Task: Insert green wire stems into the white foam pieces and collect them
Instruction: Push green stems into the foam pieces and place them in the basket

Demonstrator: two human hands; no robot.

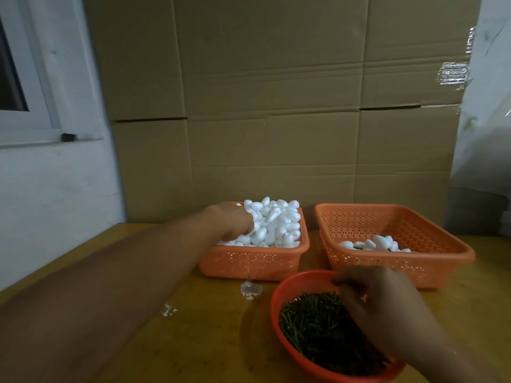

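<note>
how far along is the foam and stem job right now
Early on. Done: only a few foam pieces lie in the right basket. In hand: the left hand digs into the left basket, heaped with white foam pieces, while the right hand reaches into the round bowl of green wire stems. Left: nearly the whole heap and most stems.

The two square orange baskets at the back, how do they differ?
The left basket is heaped with white foam pieces, and the left hand reaches into it. The right basket looks bigger and holds only a few pieces at its bottom. Both are perforated orange plastic.
</note>
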